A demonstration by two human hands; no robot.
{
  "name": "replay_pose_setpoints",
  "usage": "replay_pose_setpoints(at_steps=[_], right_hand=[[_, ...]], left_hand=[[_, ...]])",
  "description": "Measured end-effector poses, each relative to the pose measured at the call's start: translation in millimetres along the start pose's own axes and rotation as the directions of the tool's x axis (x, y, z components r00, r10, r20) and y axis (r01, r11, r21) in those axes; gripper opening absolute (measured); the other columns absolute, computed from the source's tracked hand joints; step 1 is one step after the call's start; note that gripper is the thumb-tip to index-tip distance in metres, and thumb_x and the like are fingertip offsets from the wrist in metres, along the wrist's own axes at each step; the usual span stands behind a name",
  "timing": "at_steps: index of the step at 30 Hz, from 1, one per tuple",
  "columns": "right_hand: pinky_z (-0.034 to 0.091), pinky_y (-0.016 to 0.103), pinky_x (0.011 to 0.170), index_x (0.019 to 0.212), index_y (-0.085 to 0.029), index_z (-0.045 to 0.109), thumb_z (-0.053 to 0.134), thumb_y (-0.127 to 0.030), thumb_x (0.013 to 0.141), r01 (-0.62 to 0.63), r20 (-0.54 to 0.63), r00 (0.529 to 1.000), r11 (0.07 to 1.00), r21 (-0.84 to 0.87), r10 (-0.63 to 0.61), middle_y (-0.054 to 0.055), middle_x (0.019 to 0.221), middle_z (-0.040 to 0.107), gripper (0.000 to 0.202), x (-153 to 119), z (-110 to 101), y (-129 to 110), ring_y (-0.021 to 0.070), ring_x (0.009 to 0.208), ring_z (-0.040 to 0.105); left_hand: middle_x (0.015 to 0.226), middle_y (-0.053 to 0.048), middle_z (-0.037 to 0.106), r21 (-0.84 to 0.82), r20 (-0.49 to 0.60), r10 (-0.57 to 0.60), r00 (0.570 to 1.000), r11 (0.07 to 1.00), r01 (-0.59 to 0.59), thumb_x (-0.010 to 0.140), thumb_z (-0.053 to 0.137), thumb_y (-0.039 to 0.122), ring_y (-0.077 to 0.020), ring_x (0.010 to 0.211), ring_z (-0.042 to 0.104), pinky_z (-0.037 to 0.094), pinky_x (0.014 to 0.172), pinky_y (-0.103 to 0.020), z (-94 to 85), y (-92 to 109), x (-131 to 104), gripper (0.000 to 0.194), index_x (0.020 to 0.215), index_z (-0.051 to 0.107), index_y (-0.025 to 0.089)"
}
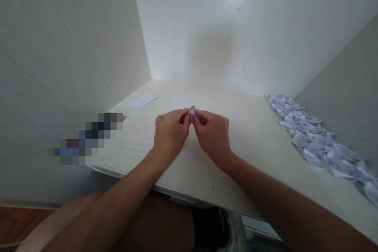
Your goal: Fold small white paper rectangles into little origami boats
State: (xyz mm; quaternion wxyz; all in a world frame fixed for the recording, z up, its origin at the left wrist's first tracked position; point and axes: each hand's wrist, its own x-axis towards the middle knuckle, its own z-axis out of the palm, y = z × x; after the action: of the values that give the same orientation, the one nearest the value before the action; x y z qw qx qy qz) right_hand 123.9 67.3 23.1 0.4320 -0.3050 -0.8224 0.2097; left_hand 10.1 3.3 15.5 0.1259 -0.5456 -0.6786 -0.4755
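Observation:
Between my fingertips is a small folded piece of white paper (192,109), held above the middle of the desk. My left hand (171,129) pinches its left side, and my right hand (213,134) pinches its right side, so the two hands nearly touch. Most of the paper is hidden by the fingers; only its pointed top and a sliver below show. Just beyond my left hand lies a flat white sheet (177,102). Farther left on the desk is a stack of white paper slips (143,100).
Many folded white paper pieces (317,138) lie in a long heap along the desk's right side. Pale panels wall in the back and both sides of the desk (251,126). A pixelated patch covers something at the left edge. My legs are under the front edge.

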Motion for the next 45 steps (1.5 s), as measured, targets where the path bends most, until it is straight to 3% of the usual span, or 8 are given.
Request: replay_pose_setpoints(at_steps=[7, 15, 29, 33, 36, 38, 41, 45], right_hand=[[0.048, 0.03, 0.069, 0.089, -0.023, 0.079, 0.06, -0.021, 0.096, 0.031, 0.005, 1.0, 0.998, -0.047, -0.03, 0.004, 0.085, 0.082, 0.021, -2.2, -0.4, -4.0, 0.0195, 0.072, 0.075], [0.051, 0.03, 0.069, 0.093, -0.023, 0.08, 0.06, -0.019, 0.095, 0.048, -0.046, 0.998, 0.996, -0.073, -0.052, 0.004, 0.088, 0.082, 0.021, -4.7, 0.9, -5.5, 0.0197, 0.071, 0.076], [0.057, 0.03, 0.07, 0.105, -0.027, 0.082, 0.065, -0.02, 0.091, -0.026, -0.129, 0.991, 0.997, 0.075, 0.036, 0.002, 0.09, 0.083, 0.024, -3.3, 5.0, -5.2, 0.0191, 0.07, 0.077], [0.06, 0.033, 0.076, 0.106, -0.024, 0.082, 0.065, -0.023, 0.091, -0.063, -0.132, 0.988, 0.994, 0.091, 0.075, 0.005, 0.096, 0.083, 0.023, -3.2, 5.5, -3.2, 0.0212, 0.078, 0.079], [0.062, 0.035, 0.079, 0.109, -0.019, 0.081, 0.065, -0.023, 0.089, -0.093, -0.133, 0.985, 0.987, 0.134, 0.111, 0.009, 0.102, 0.082, 0.026, 0.7, 5.1, 3.5, 0.0226, 0.083, 0.079], [0.062, 0.035, 0.078, 0.11, -0.019, 0.081, 0.064, -0.02, 0.088, -0.11, -0.101, 0.986, 0.978, 0.18, 0.129, 0.009, 0.102, 0.082, 0.028, 5.5, 4.4, 10.5, 0.0222, 0.083, 0.079], [0.061, 0.033, 0.074, 0.106, -0.021, 0.081, 0.063, -0.018, 0.087, -0.116, 0.026, 0.993, 0.957, 0.267, 0.113, 0.006, 0.099, 0.082, 0.027, 13.5, 2.7, 21.6, 0.0206, 0.083, 0.078], [0.058, 0.029, 0.067, 0.102, -0.023, 0.082, 0.066, -0.02, 0.088, -0.113, 0.224, 0.974, 0.938, 0.327, 0.039, 0.003, 0.083, 0.082, 0.022, 19.0, 1.5, 30.2, 0.0168, 0.072, 0.074]], left_hand=[[0.083, -0.003, 0.083, -0.134, -0.016, -0.114, 0.993, 0.985, 0.111, 0.089, 0.071, 0.025, -0.0184, 0.073, 0.078, 0.06, 0.073, -0.028, 3.0, -2.9, 0.0, 0.014, 0.095, 0.082, 0.021], [0.079, -0.001, 0.082, -0.219, -0.071, -0.163, 0.984, 0.965, 0.144, 0.086, 0.074, 0.024, -0.0187, 0.072, 0.079, 0.062, 0.072, -0.027, 5.4, 0.2, -0.7, 0.01, 0.091, 0.083, 0.022], [0.092, -0.004, 0.083, -0.243, -0.048, -0.092, 0.995, 0.967, 0.078, 0.088, 0.071, 0.017, -0.02, 0.079, 0.08, 0.065, 0.078, -0.031, 9.1, -0.8, -3.2, 0.018, 0.102, 0.08, 0.021], [0.095, -0.004, 0.083, -0.374, -0.022, -0.141, 0.99, 0.919, 0.123, 0.086, 0.072, 0.015, -0.0202, 0.085, 0.08, 0.066, 0.083, -0.031, 11.6, 0.4, -5.1, 0.023, 0.107, 0.079, 0.022], [0.098, -0.005, 0.083, -0.562, 0.07, -0.247, 0.966, 0.791, 0.243, 0.082, 0.074, 0.013, -0.021, 0.089, 0.08, 0.066, 0.084, -0.032, 14.0, -2.3, -3.4, 0.027, 0.107, 0.079, 0.019], [0.096, -0.007, 0.083, -0.649, 0.219, -0.303, 0.927, 0.664, 0.371, 0.078, 0.077, 0.013, -0.0222, 0.086, 0.08, 0.067, 0.082, -0.035, 13.5, -6.5, 0.3, 0.029, 0.107, 0.079, 0.016], [0.092, -0.008, 0.082, -0.676, 0.426, -0.308, 0.85, 0.516, 0.526, 0.069, 0.085, 0.018, -0.0216, 0.075, 0.079, 0.068, 0.078, -0.039, 7.3, -15.5, 8.1, 0.044, 0.112, 0.077, 0.014], [0.092, -0.004, 0.078, -0.669, 0.542, -0.261, 0.799, 0.442, 0.598, 0.062, 0.09, 0.018, -0.0186, 0.072, 0.077, 0.067, 0.077, -0.041, -7.7, -26.6, 16.7, 0.062, 0.121, 0.073, 0.016]])
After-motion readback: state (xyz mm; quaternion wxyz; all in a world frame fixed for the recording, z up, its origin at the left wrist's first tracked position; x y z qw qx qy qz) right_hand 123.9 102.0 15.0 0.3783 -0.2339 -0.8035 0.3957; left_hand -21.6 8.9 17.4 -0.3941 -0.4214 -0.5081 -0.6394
